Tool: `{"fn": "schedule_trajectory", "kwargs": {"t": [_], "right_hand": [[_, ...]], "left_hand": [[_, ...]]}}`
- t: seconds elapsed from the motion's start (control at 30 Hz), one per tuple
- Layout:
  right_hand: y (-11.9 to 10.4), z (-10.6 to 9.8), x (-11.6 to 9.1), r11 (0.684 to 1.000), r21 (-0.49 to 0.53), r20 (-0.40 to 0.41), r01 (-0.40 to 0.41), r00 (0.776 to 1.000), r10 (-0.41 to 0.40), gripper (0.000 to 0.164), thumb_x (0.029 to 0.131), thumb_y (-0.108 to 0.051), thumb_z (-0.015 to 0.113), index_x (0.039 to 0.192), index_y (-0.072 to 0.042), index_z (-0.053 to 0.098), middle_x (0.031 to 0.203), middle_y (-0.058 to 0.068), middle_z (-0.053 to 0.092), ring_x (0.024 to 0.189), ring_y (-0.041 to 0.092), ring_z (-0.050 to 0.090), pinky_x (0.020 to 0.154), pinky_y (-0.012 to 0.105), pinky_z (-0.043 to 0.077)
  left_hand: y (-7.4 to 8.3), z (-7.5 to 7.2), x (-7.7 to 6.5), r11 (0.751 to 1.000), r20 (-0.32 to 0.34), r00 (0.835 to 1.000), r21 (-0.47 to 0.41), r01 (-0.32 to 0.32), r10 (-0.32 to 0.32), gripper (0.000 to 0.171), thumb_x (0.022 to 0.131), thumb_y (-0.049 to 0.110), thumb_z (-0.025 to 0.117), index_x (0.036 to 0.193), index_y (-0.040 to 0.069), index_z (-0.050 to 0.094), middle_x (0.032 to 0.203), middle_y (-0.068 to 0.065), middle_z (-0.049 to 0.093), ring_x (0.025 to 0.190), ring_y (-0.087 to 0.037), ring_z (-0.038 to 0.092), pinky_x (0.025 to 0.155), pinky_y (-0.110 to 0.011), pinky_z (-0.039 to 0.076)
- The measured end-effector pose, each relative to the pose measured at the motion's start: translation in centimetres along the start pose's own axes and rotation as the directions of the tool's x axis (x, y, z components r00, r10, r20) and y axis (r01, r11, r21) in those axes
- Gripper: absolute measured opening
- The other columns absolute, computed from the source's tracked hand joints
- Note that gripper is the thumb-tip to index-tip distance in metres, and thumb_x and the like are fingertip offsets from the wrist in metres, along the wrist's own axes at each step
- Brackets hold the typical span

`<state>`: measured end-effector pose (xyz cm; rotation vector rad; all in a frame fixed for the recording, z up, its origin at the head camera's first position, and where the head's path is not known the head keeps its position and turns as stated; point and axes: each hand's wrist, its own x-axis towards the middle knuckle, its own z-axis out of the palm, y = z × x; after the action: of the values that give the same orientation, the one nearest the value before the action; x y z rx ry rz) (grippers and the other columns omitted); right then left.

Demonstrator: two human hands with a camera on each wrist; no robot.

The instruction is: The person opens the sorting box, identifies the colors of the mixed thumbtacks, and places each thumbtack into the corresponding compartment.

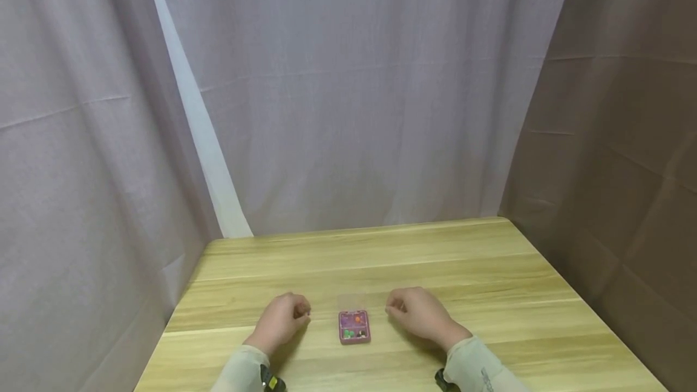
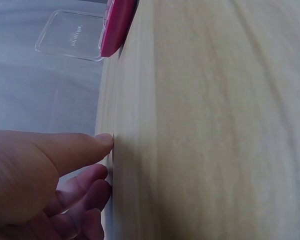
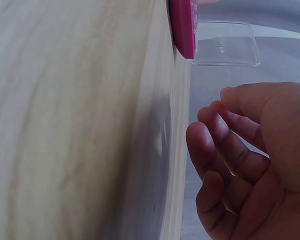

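A small magenta pill box (image 1: 355, 340) lies on the table between the two hands, its clear lid (image 2: 72, 35) raised upright at the far side. Its compartments hold small pieces: green ones (image 1: 348, 334), an orange one (image 1: 357, 319) and some dark and white ones (image 1: 362, 334). To the left of the box, my left hand (image 1: 281, 317) rests at the tabletop with loosely curled fingers and nothing in them. My right hand (image 1: 419, 313) is on the other side, also apart from the box, fingers relaxed and bent, holding nothing.
The light wooden table (image 1: 348, 259) has its far edge against a grey curtain (image 1: 348, 107). More curtain hangs at the left and a darker brownish curtain (image 1: 615, 168) at the right. A pale strip (image 1: 196, 107) shows through a gap in the cloth.
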<state>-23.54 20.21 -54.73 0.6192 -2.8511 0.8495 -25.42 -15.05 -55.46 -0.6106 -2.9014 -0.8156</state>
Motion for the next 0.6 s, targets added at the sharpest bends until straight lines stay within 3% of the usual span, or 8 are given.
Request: {"fn": "schedule_trajectory", "kwargs": {"t": [0.6], "right_hand": [[-0.36,-0.07,-0.07,1.000,-0.011,0.003,0.003,1.000,-0.003,0.015,0.091,-0.041,0.065,0.088,-0.027,0.070,0.079,-0.018,0.066,0.070,0.001,0.055,0.065,0.033,0.053]], "left_hand": [[0.28,0.46,0.70,0.999,-0.025,0.999,-0.016,-0.028,0.028,0.011,0.081,0.010,0.074,0.080,0.019,0.069,0.075,0.009,0.068,0.071,-0.006,0.057,0.072,-0.038,0.056]]}}
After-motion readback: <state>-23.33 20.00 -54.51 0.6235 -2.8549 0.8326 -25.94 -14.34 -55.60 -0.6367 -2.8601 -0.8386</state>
